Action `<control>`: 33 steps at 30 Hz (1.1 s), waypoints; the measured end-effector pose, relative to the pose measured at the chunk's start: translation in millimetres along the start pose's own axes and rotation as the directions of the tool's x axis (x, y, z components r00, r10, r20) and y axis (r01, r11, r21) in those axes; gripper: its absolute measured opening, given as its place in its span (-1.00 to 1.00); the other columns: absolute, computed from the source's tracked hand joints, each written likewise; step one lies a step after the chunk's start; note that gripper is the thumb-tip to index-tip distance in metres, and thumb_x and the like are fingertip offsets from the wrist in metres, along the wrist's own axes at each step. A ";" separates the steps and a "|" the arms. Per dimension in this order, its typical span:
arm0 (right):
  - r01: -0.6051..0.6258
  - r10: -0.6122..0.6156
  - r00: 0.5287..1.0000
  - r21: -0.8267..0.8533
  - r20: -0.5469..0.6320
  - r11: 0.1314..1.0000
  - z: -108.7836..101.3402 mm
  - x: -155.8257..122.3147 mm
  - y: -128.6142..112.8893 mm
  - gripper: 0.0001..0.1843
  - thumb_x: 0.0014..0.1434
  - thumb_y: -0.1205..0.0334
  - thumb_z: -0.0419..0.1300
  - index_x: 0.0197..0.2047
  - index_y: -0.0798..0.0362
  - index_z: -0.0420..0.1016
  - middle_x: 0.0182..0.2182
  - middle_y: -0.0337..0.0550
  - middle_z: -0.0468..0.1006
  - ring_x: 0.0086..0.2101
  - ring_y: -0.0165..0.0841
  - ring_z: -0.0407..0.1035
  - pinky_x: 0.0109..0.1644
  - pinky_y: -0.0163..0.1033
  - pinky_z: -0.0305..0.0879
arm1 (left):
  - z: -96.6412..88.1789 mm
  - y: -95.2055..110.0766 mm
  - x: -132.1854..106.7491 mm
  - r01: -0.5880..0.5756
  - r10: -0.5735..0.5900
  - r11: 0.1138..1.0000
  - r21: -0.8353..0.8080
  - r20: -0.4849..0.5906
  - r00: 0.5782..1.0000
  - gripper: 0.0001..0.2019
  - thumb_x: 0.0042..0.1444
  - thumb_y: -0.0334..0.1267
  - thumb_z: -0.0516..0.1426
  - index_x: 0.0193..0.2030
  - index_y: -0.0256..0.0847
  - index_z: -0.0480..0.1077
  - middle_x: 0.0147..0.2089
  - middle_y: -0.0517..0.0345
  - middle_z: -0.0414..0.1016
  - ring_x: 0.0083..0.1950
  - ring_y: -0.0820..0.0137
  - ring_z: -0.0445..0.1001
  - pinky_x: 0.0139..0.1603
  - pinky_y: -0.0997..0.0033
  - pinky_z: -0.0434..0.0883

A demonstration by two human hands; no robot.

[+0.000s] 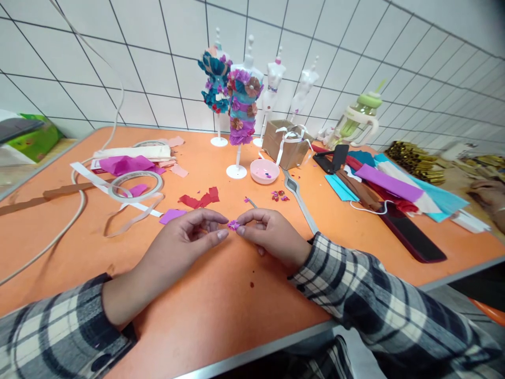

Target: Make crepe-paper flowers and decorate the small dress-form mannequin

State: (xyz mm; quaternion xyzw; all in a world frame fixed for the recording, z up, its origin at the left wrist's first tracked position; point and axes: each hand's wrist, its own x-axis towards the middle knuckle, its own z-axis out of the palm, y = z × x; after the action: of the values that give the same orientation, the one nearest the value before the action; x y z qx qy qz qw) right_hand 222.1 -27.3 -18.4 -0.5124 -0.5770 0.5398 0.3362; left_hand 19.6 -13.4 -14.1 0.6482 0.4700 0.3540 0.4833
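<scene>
My left hand [187,237] and my right hand [268,234] rest on the orange table [221,295], fingertips meeting at a tiny purple paper flower [233,225]. Both hands pinch it between thumb and fingers. A thin tool with a purple scrap [249,200] lies just beyond my right hand. Red paper scraps [201,199] and a purple paper piece [172,215] lie beyond my left hand. Both sleeves are plaid.
Small mannequins [242,105] dressed in paper flowers stand at the back, with a pink bowl [264,171], a cardboard box [284,145], a tape roll [136,185], coloured paper sheets [390,184], a black phone [412,237] and a green bottle [361,118]. Another person's hand [491,197] is at far right.
</scene>
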 end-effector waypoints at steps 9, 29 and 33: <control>-0.032 0.029 0.998 0.043 0.063 0.999 3.8 -5.5 -6.8 -0.83 0.09 0.21 0.26 -0.24 0.07 0.46 -0.71 -0.46 0.16 -0.68 -0.53 0.05 -0.60 -0.40 -0.05 | 0.5 5.8 0.4 -0.075 0.076 0.987 0.145 0.001 0.997 -0.82 0.03 -0.09 0.26 -0.37 -0.14 0.59 -0.33 0.12 0.67 -0.28 0.27 0.57 -0.18 0.35 0.49; 0.307 -0.363 0.927 -0.368 -0.093 0.878 9.6 -11.4 -3.5 -0.95 0.10 0.27 0.28 -0.35 0.06 0.53 -0.55 -0.35 0.45 -0.57 -0.52 0.18 -0.43 -0.36 0.13 | 1.4 7.0 -2.5 -0.037 0.031 0.986 0.162 0.035 0.999 -0.84 -0.02 -0.14 0.20 -0.42 -0.17 0.51 -0.41 0.14 0.60 -0.36 0.30 0.53 -0.27 0.35 0.45; 0.226 -0.254 0.963 -0.239 -0.093 0.945 7.5 -7.7 -2.2 -0.91 0.09 0.24 0.29 -0.35 0.08 0.54 -0.54 -0.34 0.46 -0.57 -0.53 0.17 -0.46 -0.37 0.11 | 1.9 8.4 -2.4 -0.048 0.045 0.989 0.140 0.029 0.999 -0.80 0.01 -0.12 0.21 -0.29 -0.18 0.53 -0.35 0.11 0.62 -0.31 0.28 0.55 -0.27 0.35 0.45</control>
State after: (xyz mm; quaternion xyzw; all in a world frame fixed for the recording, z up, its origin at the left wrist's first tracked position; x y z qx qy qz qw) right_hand 216.4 -36.5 -16.4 -0.5054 -0.6709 0.3933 0.3738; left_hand 22.8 -17.0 -6.6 0.6960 0.4721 0.3228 0.4342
